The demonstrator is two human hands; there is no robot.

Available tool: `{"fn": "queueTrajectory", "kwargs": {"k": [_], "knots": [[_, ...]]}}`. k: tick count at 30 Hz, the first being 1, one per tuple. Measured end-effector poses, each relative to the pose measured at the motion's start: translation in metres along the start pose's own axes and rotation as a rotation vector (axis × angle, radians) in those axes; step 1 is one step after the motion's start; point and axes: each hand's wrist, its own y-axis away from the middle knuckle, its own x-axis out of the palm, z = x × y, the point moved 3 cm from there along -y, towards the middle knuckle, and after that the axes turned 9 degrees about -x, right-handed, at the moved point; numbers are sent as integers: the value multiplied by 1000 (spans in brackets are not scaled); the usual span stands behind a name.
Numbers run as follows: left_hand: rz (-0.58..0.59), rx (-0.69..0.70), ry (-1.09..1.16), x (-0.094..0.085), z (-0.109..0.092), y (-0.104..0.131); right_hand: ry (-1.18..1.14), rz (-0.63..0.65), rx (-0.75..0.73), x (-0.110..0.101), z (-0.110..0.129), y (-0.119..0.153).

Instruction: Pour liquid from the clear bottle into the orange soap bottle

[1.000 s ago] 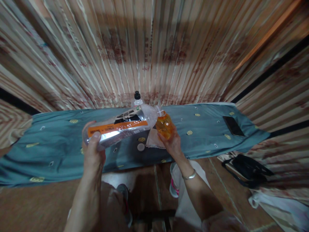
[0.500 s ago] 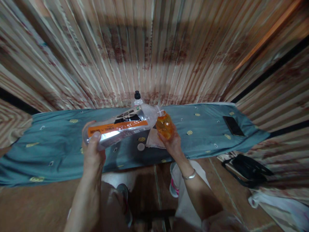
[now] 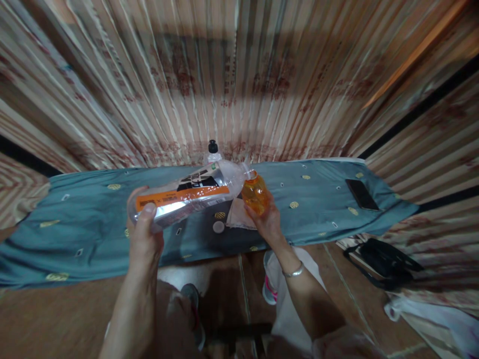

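Note:
My left hand (image 3: 145,224) is closed around the base of a large clear plastic bottle (image 3: 187,194) with an orange, silver and black label. The bottle lies tilted nearly level, its neck pointing right. Its mouth meets the opening of a small orange see-through bottle (image 3: 255,193), which my right hand (image 3: 268,217) grips from the right side. Whether liquid passes between them I cannot tell. Below the two bottles, a white round cap (image 3: 218,227) and a pale folded cloth or tissue (image 3: 239,215) lie on the table cover.
A clear bottle with a black top (image 3: 213,148) stands behind the large bottle. A dark phone (image 3: 361,194) rests at the right on the teal cloth (image 3: 314,219). Striped curtains (image 3: 232,75) hang behind the table. A black bag (image 3: 385,259) sits low at the right.

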Motion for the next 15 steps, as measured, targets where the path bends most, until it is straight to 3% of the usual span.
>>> {"fn": "queueTrajectory", "kwargs": {"k": [15], "knots": [[12, 3, -6, -1, 0, 0, -20, 17, -14, 0, 1, 0]]}}
